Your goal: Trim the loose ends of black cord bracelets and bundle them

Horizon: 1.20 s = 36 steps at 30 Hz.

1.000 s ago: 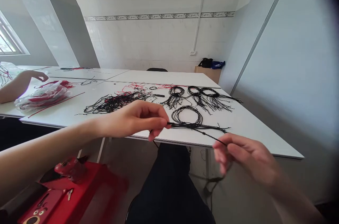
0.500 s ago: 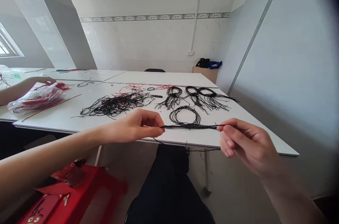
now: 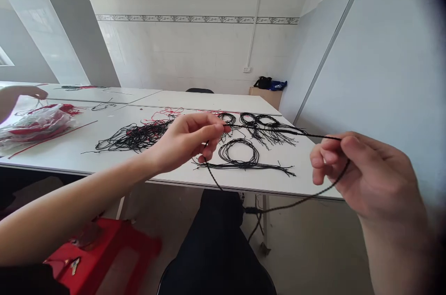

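Note:
A black braided cord loop (image 3: pixel 296 202) is stretched between my two hands above the table's front edge. My left hand (image 3: pixel 195 137) pinches it on one side, thumb against forefinger. On the other side my right hand (image 3: pixel 369 169) grips it between thumb and fingers. The upper stretch runs nearly straight, with a thicker wrapped part in it; the lower stretch sags and carries a knot with loose ends hanging. Beneath, on the white table (image 3: pixel 181 176), lies a coiled bundle of black cords (image 3: pixel 240 160), its ends spread to both sides.
More looped black cord bundles (image 3: pixel 268 127) lie further back. At left is a tangled heap of black cords (image 3: pixel 139 137), with red threads (image 3: pixel 169 113) behind it. Another person's hand (image 3: pixel 35 93) is over a plastic bag of red cords (image 3: pixel 42 121). A red stool (image 3: pixel 114 248) stands below left.
Both hands have risen from the coiled bundle, which now lies free on the table. My right hand has moved right, and the cord loop hangs visibly between the hands.

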Each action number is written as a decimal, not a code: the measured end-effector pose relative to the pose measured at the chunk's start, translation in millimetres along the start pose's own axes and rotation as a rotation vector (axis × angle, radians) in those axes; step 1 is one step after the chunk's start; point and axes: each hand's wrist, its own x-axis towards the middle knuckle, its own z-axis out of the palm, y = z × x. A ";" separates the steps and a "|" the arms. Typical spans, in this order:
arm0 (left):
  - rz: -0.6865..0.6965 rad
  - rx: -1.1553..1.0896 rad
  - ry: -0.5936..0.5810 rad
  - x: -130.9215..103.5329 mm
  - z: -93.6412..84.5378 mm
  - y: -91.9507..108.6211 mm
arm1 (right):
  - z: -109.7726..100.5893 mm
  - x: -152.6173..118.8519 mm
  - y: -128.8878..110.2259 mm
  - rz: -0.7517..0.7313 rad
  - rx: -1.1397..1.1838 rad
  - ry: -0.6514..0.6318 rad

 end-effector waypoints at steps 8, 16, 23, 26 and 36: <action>0.019 -0.001 0.003 11.6 -10.1 -8.5 | -1.2 8.7 7.9 0.060 -0.012 -0.026; -0.313 0.507 -0.437 3.5 -6.9 -10.6 | 13.9 17.1 -1.2 -0.058 0.050 -0.011; -0.220 0.540 -0.487 -5.5 6.9 -13.9 | 10.9 18.5 0.6 -0.066 0.002 0.019; -0.205 0.512 -0.422 -7.4 10.0 -12.7 | 12.0 17.1 8.1 -0.112 -0.123 0.109; -0.049 0.553 -0.220 -13.3 23.0 -16.5 | 47.6 -36.6 11.0 -0.102 -0.546 -0.419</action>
